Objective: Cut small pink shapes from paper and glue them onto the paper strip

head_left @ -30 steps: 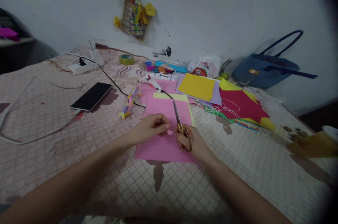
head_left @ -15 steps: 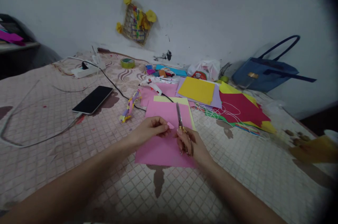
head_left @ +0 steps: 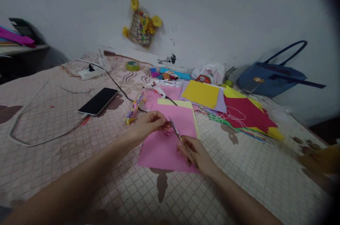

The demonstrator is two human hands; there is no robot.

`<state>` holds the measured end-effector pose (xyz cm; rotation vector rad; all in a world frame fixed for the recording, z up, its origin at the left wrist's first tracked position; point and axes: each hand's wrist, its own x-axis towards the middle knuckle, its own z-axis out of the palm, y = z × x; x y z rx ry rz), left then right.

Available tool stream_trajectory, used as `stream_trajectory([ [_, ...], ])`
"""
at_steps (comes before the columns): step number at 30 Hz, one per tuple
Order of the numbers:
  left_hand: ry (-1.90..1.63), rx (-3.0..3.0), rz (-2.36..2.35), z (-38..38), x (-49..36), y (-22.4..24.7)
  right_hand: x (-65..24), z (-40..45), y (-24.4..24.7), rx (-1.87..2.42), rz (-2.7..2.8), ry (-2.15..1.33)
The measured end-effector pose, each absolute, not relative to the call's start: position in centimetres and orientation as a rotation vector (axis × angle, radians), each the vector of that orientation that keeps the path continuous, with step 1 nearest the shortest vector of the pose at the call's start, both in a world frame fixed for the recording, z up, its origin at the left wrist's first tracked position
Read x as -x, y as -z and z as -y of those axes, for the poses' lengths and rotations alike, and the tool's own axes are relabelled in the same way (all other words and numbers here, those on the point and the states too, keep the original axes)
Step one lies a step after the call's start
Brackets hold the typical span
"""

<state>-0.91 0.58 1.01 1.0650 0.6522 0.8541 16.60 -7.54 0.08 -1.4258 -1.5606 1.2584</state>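
Watching remotely, I see the left hand [head_left: 152, 124] pinching a small pink piece [head_left: 168, 118]; near five o'clock from this piece, the right hand [head_left: 193, 151] holds scissors [head_left: 175, 130].

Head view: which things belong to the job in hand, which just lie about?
In the job: scissors, in the right hand; small pink paper piece, in the left hand; probably the pink sheet underneath.

Seemingly lying about: smartphone; tape roll; power strip; blue handbag.
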Motion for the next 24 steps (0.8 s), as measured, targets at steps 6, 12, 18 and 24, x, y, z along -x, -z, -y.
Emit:
stream_trajectory([
  [6, -0.851, -1.069, -0.646, -0.78, 0.87, -0.63, -16.58, 7.36, -0.26, 1.433, 1.557, -1.226],
  [12, -0.841, -1.075, -0.636, -0.81, 0.86, -0.51, -16.6, 7.42, -0.26, 1.449, 1.562, -1.21],
  [18, -0.831, -1.068, -0.615, -0.76, 0.9, -0.6, -16.7, 7.38, -0.02, 1.454, 1.563, -1.207],
  [24, -0.829, -1.056, -0.617, -0.72, 0.93, -0.77, -16.7, 7.44, -0.14, 1.445, 1.582, -1.186],
])
